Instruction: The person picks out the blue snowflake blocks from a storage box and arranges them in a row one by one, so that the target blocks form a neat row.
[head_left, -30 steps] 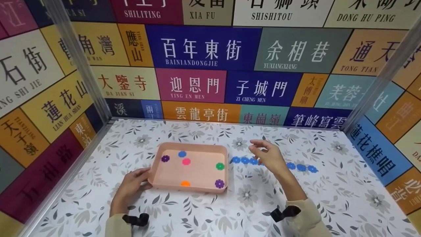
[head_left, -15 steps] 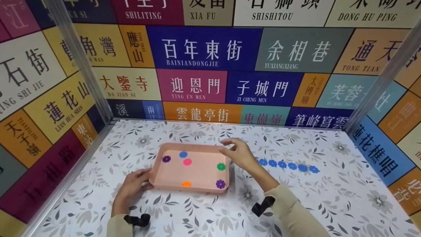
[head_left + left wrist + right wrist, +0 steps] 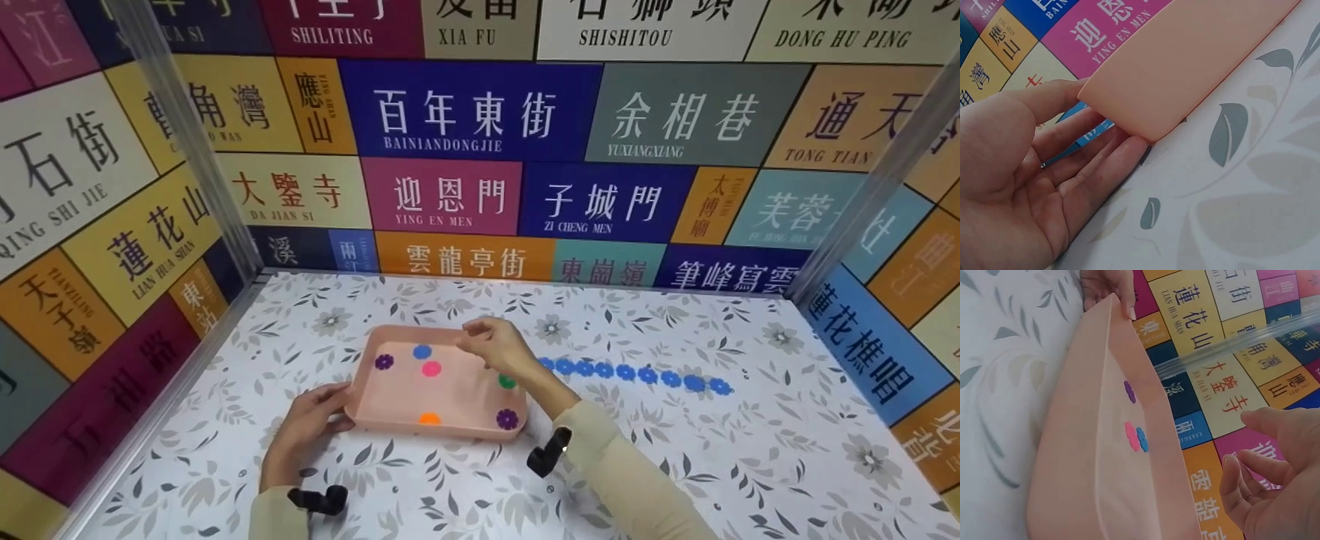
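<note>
The peach tray (image 3: 442,430) lies on the table with several small flower-shaped plastic pieces inside. Among them are two purple pieces, one at the back left (image 3: 384,362) and one at the front right (image 3: 507,418). Also in it are a blue piece (image 3: 422,352), a pink piece (image 3: 431,369), an orange piece (image 3: 429,418) and a partly covered green piece (image 3: 508,382). My left hand (image 3: 309,420) holds the tray's left end, its fingertips at the rim and lower corner. Over the tray's back right part hovers my right hand (image 3: 499,349), its thumb and fingers apart and holding nothing.
A row of blue flower-shaped pieces (image 3: 625,371) runs rightward from beside the tray on the leaf-patterned tablecloth (image 3: 675,465). Walls of coloured sign panels (image 3: 469,109) enclose the back and sides, with clear corner posts (image 3: 870,165).
My right hand has moved left from above the blue row to above the tray, uncovering most of the row. The left hand has stayed at the tray.
</note>
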`<state>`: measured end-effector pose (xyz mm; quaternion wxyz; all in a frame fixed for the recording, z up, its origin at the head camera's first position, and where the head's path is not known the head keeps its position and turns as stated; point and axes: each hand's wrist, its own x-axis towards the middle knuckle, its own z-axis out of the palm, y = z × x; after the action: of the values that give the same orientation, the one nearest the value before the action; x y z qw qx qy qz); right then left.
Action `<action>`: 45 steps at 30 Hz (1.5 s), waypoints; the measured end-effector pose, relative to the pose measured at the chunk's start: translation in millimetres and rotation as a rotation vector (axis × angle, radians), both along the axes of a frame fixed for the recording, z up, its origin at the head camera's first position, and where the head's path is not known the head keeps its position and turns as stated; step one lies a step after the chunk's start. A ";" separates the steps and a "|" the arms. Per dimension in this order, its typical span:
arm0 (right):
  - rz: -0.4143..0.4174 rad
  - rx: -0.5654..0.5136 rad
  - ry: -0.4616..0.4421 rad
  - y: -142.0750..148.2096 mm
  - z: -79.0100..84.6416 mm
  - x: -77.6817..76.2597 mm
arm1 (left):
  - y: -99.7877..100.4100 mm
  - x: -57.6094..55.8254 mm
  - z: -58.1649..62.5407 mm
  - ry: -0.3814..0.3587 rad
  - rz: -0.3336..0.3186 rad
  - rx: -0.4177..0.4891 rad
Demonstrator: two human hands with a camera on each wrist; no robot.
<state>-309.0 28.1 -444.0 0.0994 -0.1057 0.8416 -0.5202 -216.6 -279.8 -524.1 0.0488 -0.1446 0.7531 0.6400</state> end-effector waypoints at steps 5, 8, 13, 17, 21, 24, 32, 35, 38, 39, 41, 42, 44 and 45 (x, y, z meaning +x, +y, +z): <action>-0.016 0.013 -0.042 -13.9 -2.3 -8.3 | 1.5 -0.3 0.6 -0.014 0.010 0.019; -0.010 -0.028 -0.058 -23.7 -5.7 -13.2 | 1.5 -0.4 1.2 -0.017 0.008 0.023; -0.037 -0.061 -0.064 -37.9 -11.1 -18.7 | 0.8 -0.7 1.6 -0.022 0.005 0.022; -0.053 -0.052 -0.082 -47.1 -15.2 -20.2 | -1.1 0.6 0.9 -0.029 0.008 0.014; -0.064 -0.049 -0.069 -54.5 -22.0 -21.7 | -0.8 2.0 -0.1 -0.013 0.019 0.015; -0.082 -0.048 -0.065 -59.2 -27.5 -23.9 | 1.0 2.7 0.1 0.004 0.028 0.006; -0.108 -0.065 -0.160 -70.4 -37.3 -33.8 | 3.0 -1.0 0.8 -0.002 0.026 0.018; -0.110 -0.073 -0.181 -74.4 -41.5 -35.9 | 2.5 -1.5 0.4 -0.002 0.022 0.029; -0.122 -0.076 -0.180 -78.0 -44.8 -35.8 | 2.4 -1.6 0.4 -0.003 0.021 0.034; -0.133 -0.071 -0.176 -79.4 -45.7 -35.2 | 2.3 -1.7 0.3 -0.002 0.022 0.033; -0.153 -0.069 -0.163 -82.1 -47.3 -33.4 | 2.2 -1.8 0.3 0.000 0.023 0.032; -0.161 -0.071 -0.148 -83.3 -48.3 -32.4 | 1.9 -1.9 0.1 0.002 0.023 0.033; -0.177 -0.082 -0.116 -85.8 -50.8 -30.0 | 1.3 -1.5 -0.6 0.004 0.023 0.037; -0.182 -0.092 -0.103 -86.9 -52.0 -28.6 | 1.2 -1.1 -0.9 0.004 0.024 0.031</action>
<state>-337.6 -58.8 -496.0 0.0898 -0.0063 0.8168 -0.5699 -217.7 -278.7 -525.0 0.0418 -0.1515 0.7415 0.6523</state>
